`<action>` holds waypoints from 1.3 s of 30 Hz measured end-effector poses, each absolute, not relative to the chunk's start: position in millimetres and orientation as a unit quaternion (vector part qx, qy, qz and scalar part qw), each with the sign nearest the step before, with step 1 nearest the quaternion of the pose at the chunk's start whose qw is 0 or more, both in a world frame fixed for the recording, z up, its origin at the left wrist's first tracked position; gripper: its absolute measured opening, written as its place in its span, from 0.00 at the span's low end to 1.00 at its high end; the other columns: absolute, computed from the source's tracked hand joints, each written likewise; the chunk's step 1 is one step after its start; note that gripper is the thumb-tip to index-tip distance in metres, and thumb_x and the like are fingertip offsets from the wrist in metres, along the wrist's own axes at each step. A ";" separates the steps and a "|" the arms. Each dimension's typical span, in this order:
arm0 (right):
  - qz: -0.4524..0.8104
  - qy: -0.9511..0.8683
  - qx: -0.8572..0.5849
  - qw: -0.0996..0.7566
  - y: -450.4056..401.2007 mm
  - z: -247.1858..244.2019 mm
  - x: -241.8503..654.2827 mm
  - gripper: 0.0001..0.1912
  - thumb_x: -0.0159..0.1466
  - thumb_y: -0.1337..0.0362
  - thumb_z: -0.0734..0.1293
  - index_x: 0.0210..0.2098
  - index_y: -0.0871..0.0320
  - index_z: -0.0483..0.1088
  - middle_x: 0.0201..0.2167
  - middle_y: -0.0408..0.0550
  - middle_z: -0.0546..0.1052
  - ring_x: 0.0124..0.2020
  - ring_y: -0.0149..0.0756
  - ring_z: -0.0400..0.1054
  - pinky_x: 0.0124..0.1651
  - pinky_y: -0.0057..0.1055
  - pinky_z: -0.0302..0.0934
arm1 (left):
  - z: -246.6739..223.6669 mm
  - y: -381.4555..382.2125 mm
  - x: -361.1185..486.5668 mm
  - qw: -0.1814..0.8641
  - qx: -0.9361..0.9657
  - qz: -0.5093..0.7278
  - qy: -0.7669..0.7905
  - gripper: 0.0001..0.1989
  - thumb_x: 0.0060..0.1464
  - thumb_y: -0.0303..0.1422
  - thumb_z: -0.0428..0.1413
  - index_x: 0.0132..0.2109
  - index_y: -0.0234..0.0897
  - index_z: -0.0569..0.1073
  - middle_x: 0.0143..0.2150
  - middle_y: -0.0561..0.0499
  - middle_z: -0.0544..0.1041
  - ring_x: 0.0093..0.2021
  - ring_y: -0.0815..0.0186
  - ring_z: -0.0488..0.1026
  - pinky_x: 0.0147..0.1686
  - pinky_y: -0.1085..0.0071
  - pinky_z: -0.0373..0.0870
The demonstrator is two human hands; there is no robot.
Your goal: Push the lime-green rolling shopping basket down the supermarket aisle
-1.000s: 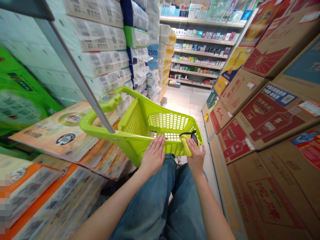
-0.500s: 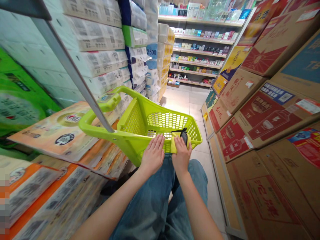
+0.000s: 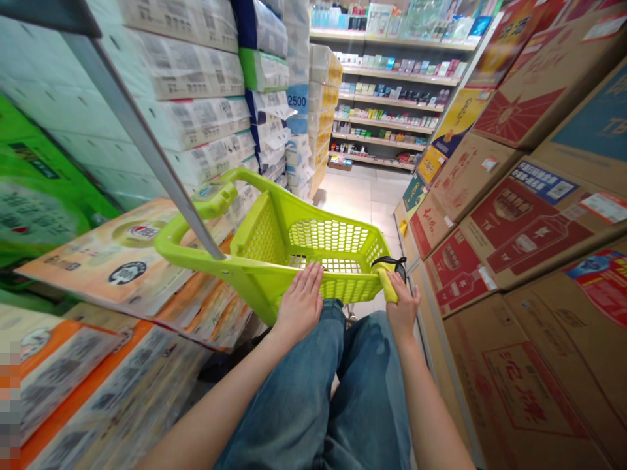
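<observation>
Left hand (image 3: 300,305) flat over the near rim of the green basket (image 3: 259,269), fingers extended and pressed together, apparently for steadying the wall against sideways movement. Right hand (image 3: 402,312) at the basket's right-end near corner, fingers bent over a bunched yellow cloth (image 3: 388,282) with black trim, outermost finger spread apart, thumb position impossible to tell; cloth probably bunched for firm contact with the corner. Jeans-clad knees (image 3: 375,339) close below the basket's near side, likely for a short reach; metal pole (image 3: 142,137) at its left end, printed cartons (image 3: 529,225) to its right.
</observation>
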State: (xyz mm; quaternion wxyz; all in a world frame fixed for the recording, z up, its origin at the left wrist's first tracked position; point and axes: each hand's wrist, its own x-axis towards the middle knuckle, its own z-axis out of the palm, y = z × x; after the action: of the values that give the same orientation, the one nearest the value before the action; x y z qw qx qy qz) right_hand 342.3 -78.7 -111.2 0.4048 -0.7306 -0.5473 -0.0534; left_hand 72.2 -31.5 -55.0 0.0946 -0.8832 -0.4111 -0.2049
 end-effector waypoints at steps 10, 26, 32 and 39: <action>-0.020 -0.585 -0.708 0.395 -62.1 -81.9 231.8 0.39 0.50 0.77 0.57 0.61 0.52 0.67 0.63 0.48 0.69 0.68 0.41 0.58 0.70 0.52 0.37 | -54.3 -33.0 75.2 0.093 -0.879 -0.197 -0.424 0.29 0.65 0.31 0.41 0.70 0.26 0.53 0.73 0.44 0.51 0.74 0.60 0.44 0.72 0.61 0.45; -0.020 -0.503 -0.753 0.424 -81.2 -109.4 345.5 0.38 0.51 0.75 0.55 0.59 0.47 0.68 0.61 0.45 0.72 0.65 0.40 0.62 0.68 0.56 0.40 | -53.9 -32.9 74.4 0.086 -0.881 -0.196 -0.422 0.30 0.66 0.32 0.41 0.71 0.27 0.50 0.74 0.44 0.51 0.74 0.60 0.45 0.72 0.60 0.45; -0.050 -0.498 -0.762 0.412 -64.6 -95.3 292.5 0.37 0.51 0.75 0.57 0.59 0.50 0.69 0.61 0.48 0.71 0.66 0.42 0.60 0.69 0.54 0.39 | -55.2 -33.8 75.4 0.090 -0.880 -0.198 -0.423 0.31 0.65 0.33 0.42 0.72 0.27 0.49 0.74 0.43 0.50 0.74 0.59 0.44 0.72 0.59 0.45; -0.032 -0.635 -0.664 0.394 -56.7 -73.7 200.8 0.38 0.53 0.77 0.57 0.62 0.51 0.65 0.63 0.45 0.69 0.67 0.37 0.59 0.71 0.46 0.35 | -53.4 -32.9 73.3 0.094 -0.883 -0.195 -0.416 0.30 0.64 0.30 0.43 0.71 0.27 0.51 0.73 0.43 0.53 0.74 0.60 0.44 0.72 0.59 0.46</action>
State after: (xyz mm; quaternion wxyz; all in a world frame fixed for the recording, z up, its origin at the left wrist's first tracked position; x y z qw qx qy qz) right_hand 200.8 -56.7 -73.7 0.3937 -0.6637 -0.6352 -0.0321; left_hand 73.3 -32.9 -53.4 0.0935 -0.8832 -0.4164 -0.1945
